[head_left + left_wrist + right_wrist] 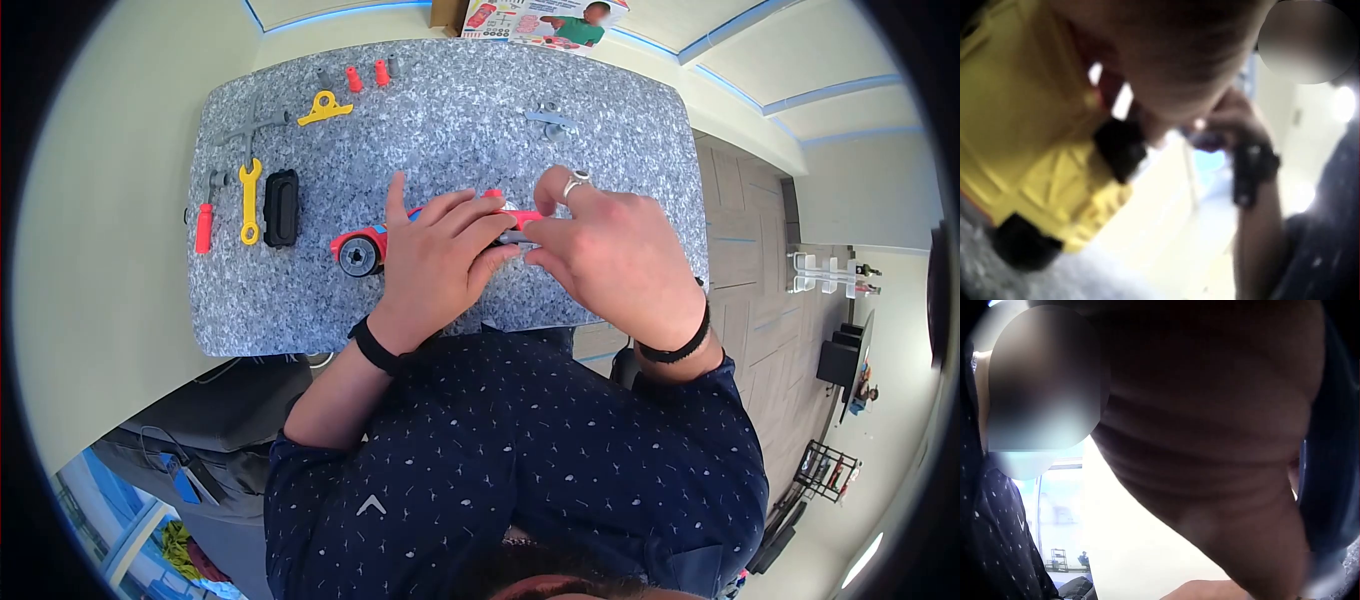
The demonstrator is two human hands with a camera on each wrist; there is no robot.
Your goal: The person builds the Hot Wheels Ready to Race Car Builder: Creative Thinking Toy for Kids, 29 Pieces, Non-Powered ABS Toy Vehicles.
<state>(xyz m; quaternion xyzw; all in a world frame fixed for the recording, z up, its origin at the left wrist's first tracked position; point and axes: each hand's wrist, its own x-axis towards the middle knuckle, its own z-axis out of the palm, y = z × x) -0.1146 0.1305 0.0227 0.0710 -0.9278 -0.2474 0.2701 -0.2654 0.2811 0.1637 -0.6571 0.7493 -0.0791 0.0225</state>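
In the head view a red toy car (341, 242) with a grey-hubbed wheel (358, 256) sits near the table's front, mostly covered by the hands. The left hand (432, 258) holds it from above, fingers across its body, with one finger raised. The left wrist view catches the car's yellow underside (1019, 131) and black wheels (1027, 242), tipped and blurred. At the car's right end, the right hand (625, 245) pinches a small grey piece (514, 237) between thumb and finger, close to the left fingertips. The right wrist view is mostly filled by the right hand (1210, 437).
At the table's left lie a yellow wrench (249, 205), a black tray-like part (281, 208), a red-handled tool (204, 228) and a grey cross-shaped tool (252, 128). Toward the back are a yellow part (325, 108), red cone-shaped pieces (382, 73), a blue-grey part (553, 123) and a printed box (545, 22).
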